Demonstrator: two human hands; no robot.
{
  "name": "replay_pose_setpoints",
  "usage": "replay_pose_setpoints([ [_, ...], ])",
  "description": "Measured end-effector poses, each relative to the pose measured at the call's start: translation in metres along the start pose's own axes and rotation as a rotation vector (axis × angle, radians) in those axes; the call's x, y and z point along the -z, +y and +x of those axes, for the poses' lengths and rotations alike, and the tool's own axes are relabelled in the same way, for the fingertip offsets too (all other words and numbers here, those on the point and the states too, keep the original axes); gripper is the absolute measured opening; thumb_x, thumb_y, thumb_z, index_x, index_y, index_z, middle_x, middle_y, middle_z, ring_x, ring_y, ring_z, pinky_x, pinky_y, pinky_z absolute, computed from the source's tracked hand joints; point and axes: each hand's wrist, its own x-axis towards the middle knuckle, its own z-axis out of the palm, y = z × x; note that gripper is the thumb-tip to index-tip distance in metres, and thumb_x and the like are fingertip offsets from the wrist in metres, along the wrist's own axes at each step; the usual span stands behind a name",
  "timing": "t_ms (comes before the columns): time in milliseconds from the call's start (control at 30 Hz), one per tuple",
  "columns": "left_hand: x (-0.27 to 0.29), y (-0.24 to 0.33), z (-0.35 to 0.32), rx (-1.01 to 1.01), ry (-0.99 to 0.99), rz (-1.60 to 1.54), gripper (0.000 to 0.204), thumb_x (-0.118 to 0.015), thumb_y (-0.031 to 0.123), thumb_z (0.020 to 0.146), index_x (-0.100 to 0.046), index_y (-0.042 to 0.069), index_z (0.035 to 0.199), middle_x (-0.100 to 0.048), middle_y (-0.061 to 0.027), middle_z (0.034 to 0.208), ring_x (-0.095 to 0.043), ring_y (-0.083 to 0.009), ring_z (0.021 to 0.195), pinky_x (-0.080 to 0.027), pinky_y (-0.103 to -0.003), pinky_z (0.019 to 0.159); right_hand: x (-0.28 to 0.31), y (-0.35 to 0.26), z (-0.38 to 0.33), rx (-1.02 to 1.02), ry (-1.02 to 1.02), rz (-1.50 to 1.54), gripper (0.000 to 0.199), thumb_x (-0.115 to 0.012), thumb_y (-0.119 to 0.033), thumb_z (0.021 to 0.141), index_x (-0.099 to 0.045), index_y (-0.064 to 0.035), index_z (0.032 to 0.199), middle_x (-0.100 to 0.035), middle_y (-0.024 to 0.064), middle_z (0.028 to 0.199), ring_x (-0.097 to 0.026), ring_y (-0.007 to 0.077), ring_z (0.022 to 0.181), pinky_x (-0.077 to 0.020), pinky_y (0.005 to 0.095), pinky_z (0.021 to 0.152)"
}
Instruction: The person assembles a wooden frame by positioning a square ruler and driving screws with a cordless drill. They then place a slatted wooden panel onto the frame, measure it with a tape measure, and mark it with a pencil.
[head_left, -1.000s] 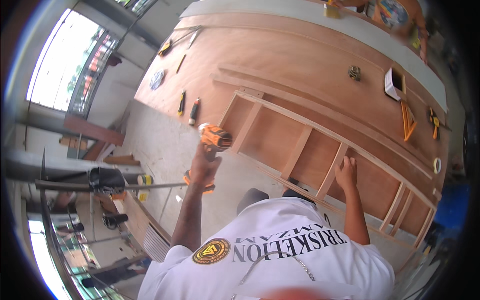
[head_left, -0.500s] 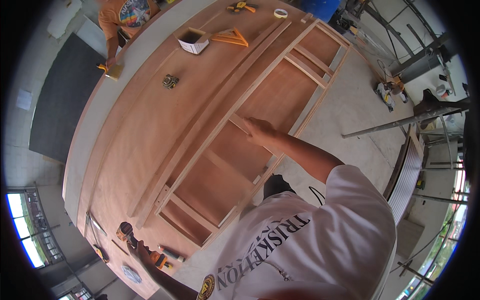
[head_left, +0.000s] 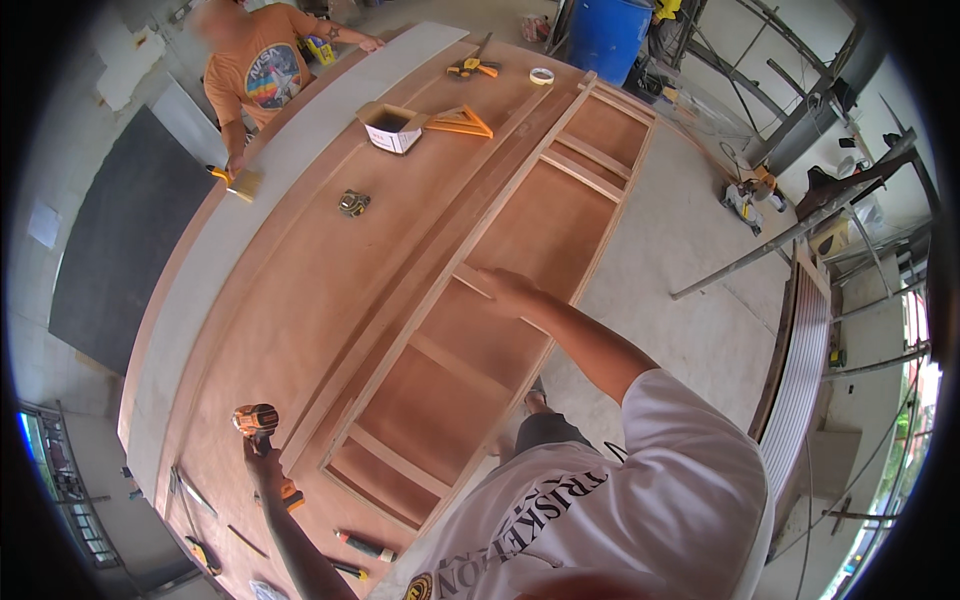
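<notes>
My left hand (head_left: 262,468) is closed around the grip of an orange and black cordless drill (head_left: 256,422), near the table's left end. Over the middle of a long, ladder-like wooden frame (head_left: 395,362), my right hand (head_left: 505,293) is wrapped around one of its short crosspieces (head_left: 472,280). The crosspiece runs between the two long rails, and part of it is hidden under my fingers. The frame lies along the near side of a large plywood-topped table (head_left: 330,270).
Across the table a person in an orange shirt (head_left: 265,65) holds a wide brush (head_left: 240,183) over a grey strip. On the plywood lie a tape measure (head_left: 353,203), small open box (head_left: 390,128), orange triangle square (head_left: 462,122), tape roll (head_left: 541,76) and clamp (head_left: 473,68). Metal bars (head_left: 790,245) stand at right.
My left hand has raised the drill and tipped it. My right hand stays on the crosspiece. The view has shifted, showing more of the person opposite, whose other hand now rests on the table edge.
</notes>
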Motion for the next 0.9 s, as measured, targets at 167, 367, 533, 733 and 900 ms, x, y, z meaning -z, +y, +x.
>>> replay_pose_setpoints([
  [167, -0.008, -0.011, 0.03, -0.175, -0.03, 0.255, 0.076, -0.067, 0.006, 0.073, -0.049, 0.008, 0.147, -0.07, -0.0141, 0.103, -0.071, -0.0307, 0.089, -0.057, -0.047, 0.079, 0.017, 0.009, -0.013, -0.074, -0.058, -0.035, 0.077, -0.075, -0.021, 0.085, -0.045, -0.0049, 0.154, -0.057, 0.0224, 0.143, -0.055, 0.0375, 0.135, -0.0474, 0.0449, 0.111],
  [367, -0.015, -0.02, 0.064, -0.231, -0.066, 0.324, 0.077, -0.07, 0.011, 0.075, -0.047, 0.007, 0.149, -0.069, -0.0231, 0.125, -0.067, -0.0422, 0.115, -0.052, -0.051, 0.095, 0.023, 0.017, 0.016, -0.091, 0.018, -0.193, 0.06, -0.069, -0.014, 0.084, -0.057, -0.0076, 0.143, -0.059, 0.0206, 0.14, -0.06, 0.0396, 0.128, -0.0492, 0.0471, 0.107],
  [533, -0.031, -0.024, 0.086, -0.194, -0.1, 0.406, 0.089, -0.073, 0.014, 0.079, -0.035, 0.008, 0.159, -0.067, -0.0264, 0.131, -0.065, -0.0442, 0.12, -0.052, -0.052, 0.098, 0.015, -0.009, 0.0, -0.121, 0.23, -0.242, 0.06, -0.07, -0.016, 0.086, -0.057, -0.0048, 0.143, -0.06, 0.0203, 0.138, -0.06, 0.0379, 0.126, -0.0503, 0.0458, 0.106],
  [733, -0.028, -0.001, 0.109, -0.213, -0.092, 0.729, 0.097, -0.077, 0.021, 0.082, -0.027, 0.012, 0.164, -0.066, -0.0232, 0.135, -0.064, -0.0416, 0.123, -0.051, -0.052, 0.103, -0.005, -0.074, 0.046, 0.03, 0.149, 0.316, 0.055, -0.067, -0.022, 0.092, -0.054, -0.0027, 0.142, -0.068, 0.0211, 0.115, -0.07, 0.0362, 0.1, -0.0591, 0.0427, 0.088],
  [900, -0.035, 0.021, 0.133, -0.242, -0.047, 0.94, 0.088, -0.074, 0.017, 0.089, -0.028, 0.018, 0.164, -0.066, -0.0165, 0.139, -0.063, -0.0368, 0.127, -0.049, -0.051, 0.105, -0.027, -0.12, 0.113, -0.452, 0.019, 1.064, 0.066, -0.07, -0.016, 0.088, -0.045, 0.0089, 0.144, -0.072, 0.0166, 0.1, -0.069, 0.0239, 0.073, -0.0574, 0.0369, 0.066],
])
